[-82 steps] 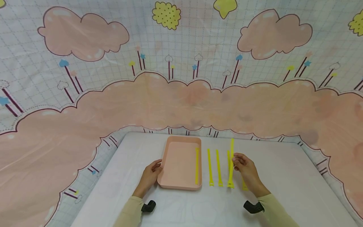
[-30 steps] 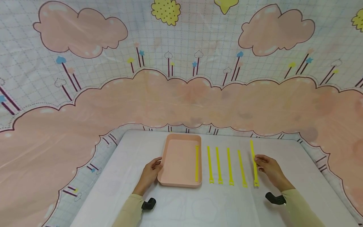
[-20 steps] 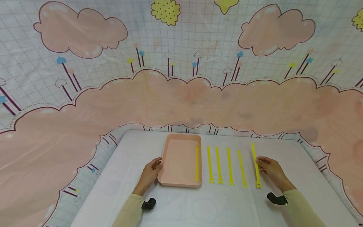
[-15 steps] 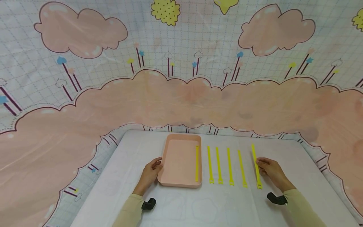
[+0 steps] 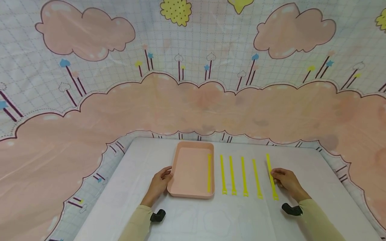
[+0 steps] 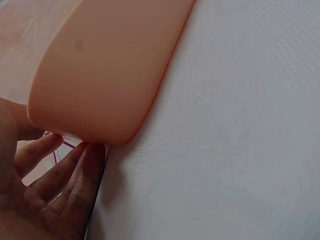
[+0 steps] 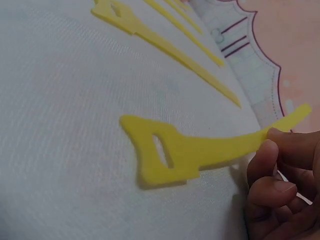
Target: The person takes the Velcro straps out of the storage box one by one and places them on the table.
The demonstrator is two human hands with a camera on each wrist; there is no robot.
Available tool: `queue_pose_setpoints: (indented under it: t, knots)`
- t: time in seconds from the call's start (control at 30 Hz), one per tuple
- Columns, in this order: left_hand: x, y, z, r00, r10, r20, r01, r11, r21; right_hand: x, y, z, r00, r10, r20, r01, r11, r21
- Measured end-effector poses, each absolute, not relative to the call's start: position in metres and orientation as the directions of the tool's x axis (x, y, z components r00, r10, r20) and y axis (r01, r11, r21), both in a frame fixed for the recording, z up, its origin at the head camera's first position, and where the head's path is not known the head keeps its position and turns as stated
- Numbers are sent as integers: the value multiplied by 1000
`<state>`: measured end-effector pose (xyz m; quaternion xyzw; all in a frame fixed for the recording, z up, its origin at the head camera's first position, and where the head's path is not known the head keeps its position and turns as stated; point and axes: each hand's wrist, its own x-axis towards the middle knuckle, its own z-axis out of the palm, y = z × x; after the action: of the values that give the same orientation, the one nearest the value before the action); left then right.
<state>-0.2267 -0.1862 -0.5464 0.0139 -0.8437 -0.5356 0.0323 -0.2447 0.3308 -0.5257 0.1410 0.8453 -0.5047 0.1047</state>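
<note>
My right hand (image 5: 286, 180) pinches a yellow hook-and-loop cable tie (image 7: 215, 150) between thumb and forefinger near its middle. Its wide slotted head (image 7: 161, 155) points toward the near side, close over the table. My left hand (image 5: 158, 184) rests its fingertips against the outer left side of a peach-coloured tray (image 5: 190, 196); in the left wrist view they meet the tray's wall (image 6: 100, 90), partly hidden by its curve. One yellow tie (image 5: 209, 174) lies along the right side inside the tray. Several more ties, such as this one (image 5: 243, 177), form a row on the table right of it.
A white-covered table (image 5: 205, 221) lies under everything. Behind it hangs a cloth (image 5: 193, 110) printed with clouds. Black wrist devices sit on the left wrist (image 5: 158, 216) and the right wrist (image 5: 292, 209).
My right hand has moved right with a tie, past the row, and lowered it toward the table at the right end. The left hand has stayed at the tray.
</note>
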Motion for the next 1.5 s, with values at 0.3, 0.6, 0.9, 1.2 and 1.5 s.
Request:
queue_pose_setpoints:
  t: [0.3,0.6,0.9,1.2,1.5]
  knots:
    - [-223,-188,-548,-997,-72,12,-20,427,904,-242,332,-537,-948,126,-291,315,468,-826]
    - [-225,-188,-550,-998,-58,19,-8,427,904,-245,331,-538,-958,141,-248,286,488,-825]
    - [-224,-188,-544,-998,-68,17,-13,422,907,-245,331,-538,-960,133,-244,278,455,-846]
    - [-227,-187,-549,-998,-60,37,10,398,917,-244,333,-534,-959,130,-250,282,417,-864]
    - [-226,-188,-551,-995,-67,69,36,410,911,-241,324,-524,-968,165,-191,247,458,-854]
